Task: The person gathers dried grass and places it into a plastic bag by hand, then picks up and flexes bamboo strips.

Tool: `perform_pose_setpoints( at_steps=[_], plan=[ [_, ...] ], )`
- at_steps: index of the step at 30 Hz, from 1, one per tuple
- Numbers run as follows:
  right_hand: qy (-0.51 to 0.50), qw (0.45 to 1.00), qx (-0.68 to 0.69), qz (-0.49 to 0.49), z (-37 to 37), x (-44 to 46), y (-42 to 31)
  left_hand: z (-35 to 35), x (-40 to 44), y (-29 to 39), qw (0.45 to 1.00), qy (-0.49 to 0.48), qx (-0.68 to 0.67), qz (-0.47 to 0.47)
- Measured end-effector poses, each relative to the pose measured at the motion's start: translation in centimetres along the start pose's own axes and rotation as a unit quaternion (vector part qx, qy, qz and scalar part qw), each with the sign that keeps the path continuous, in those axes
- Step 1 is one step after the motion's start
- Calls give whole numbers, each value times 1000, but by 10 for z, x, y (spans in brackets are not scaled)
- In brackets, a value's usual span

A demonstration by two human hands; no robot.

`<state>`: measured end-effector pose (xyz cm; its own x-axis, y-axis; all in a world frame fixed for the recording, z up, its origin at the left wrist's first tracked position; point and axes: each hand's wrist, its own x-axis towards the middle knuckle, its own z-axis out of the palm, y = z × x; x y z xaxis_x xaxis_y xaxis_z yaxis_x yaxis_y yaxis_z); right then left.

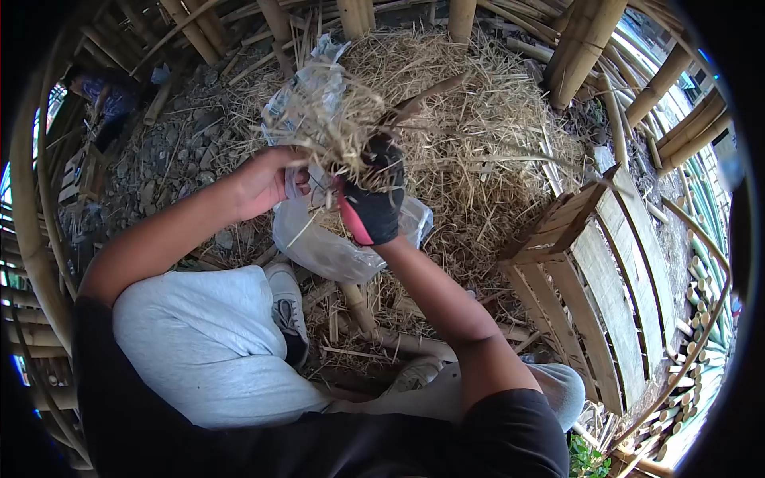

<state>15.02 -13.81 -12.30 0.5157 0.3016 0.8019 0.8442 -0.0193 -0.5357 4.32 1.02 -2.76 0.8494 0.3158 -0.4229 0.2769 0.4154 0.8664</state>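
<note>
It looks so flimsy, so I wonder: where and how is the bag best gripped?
Best pinch the bag by its upper edge, probably from the left, near the left hand: thin, limp plastic should bunch easily, and the right hand, holding straw, occupies the right.

A slatted wooden crate (610,311) sits on the right, cut bamboo poles (687,390) piled beyond it. Green leaves (588,460) show near right. Thick bamboo posts (586,52) line the far side; gravel (182,147) and another person (118,97) appear far left.
</note>
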Motion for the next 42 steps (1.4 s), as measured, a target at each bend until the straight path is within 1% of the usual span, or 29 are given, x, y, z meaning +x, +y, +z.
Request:
perform_pose_setpoints(
  at_steps=[1,2,3,5,6,9,10,13,14,15,16,18,19,20,21,22,23,24,27,28,30,31,32,33,34,35,36,39,42],
  plan=[
    [-47,997,-26,-53,13,-16,4,2,-3,2,1000,19,-1,13],
    [-55,997,56,-15,24,-35,6,-28,6,-7,999,-35,23,19],
    [-64,988,138,23,32,-52,8,-23,2,-4,1000,-8,25,8],
    [-156,974,165,-3,41,-73,21,-5,-8,7,998,47,27,-16],
    [-202,963,177,-16,42,-77,21,-7,-8,11,997,38,67,-30],
    [-214,953,213,11,40,-85,17,-22,-1,2,997,42,64,-24],
    [-238,954,178,-37,38,-82,20,-23,0,0,997,40,67,-16],
    [-363,919,154,-20,25,-81,21,-19,0,-2,995,30,89,15],
    [-431,892,136,20,24,-80,20,-16,-2,-3,994,24,103,29],
    [-430,894,122,-1,27,-81,21,-12,-3,-5,992,18,117,43],
    [-430,896,109,-23,33,-87,26,-5,-3,-9,991,59,112,41],
    [-443,893,77,-18,45,-87,30,6,-12,-5,993,18,114,19],
    [-449,887,103,39,46,-81,29,11,-16,-3,993,-2,115,7],
    [-454,877,129,96,45,-75,27,14,-17,-5,993,-1,122,-5],
    [-456,863,154,153,37,-59,13,21,-22,-2,991,-27,132,-14],
    [-464,859,123,178,27,-44,0,30,-30,5,988,-52,141,-23],
    [-456,795,286,280,36,-50,8,36,-34,9,985,-78,152,-32],
    [-428,698,438,372,51,-59,22,37,-35,10,972,-139,188,-24],
    [-426,585,512,463,58,-61,34,49,-41,6,939,-180,292,-1],
    [-434,565,562,420,65,-65,58,44,-34,0,945,-154,288,-21],
    [-384,620,532,430,63,-68,72,39,-24,0,982,-43,181,-34],
    [-350,697,467,416,48,-65,66,35,-16,1,991,13,127,-40],
    [-315,765,388,406,32,-60,57,21,-8,2,995,16,95,-22],
    [-321,792,341,392,23,-51,58,15,-6,5,996,24,86,-19],
    [-352,801,303,377,13,-40,56,10,-4,6,996,33,75,-17],
    [-399,806,259,351,0,-27,51,4,-3,7,997,43,64,-14],
    [-464,800,212,315,-10,-11,45,-8,2,3,999,18,24,-14],
    [-641,741,80,184,-34,37,17,-17,3,5,999,26,11,-17],
    [-723,683,-6,105,-51,67,-6,-16,4,4,1000,13,-5,-12]
  ],
)
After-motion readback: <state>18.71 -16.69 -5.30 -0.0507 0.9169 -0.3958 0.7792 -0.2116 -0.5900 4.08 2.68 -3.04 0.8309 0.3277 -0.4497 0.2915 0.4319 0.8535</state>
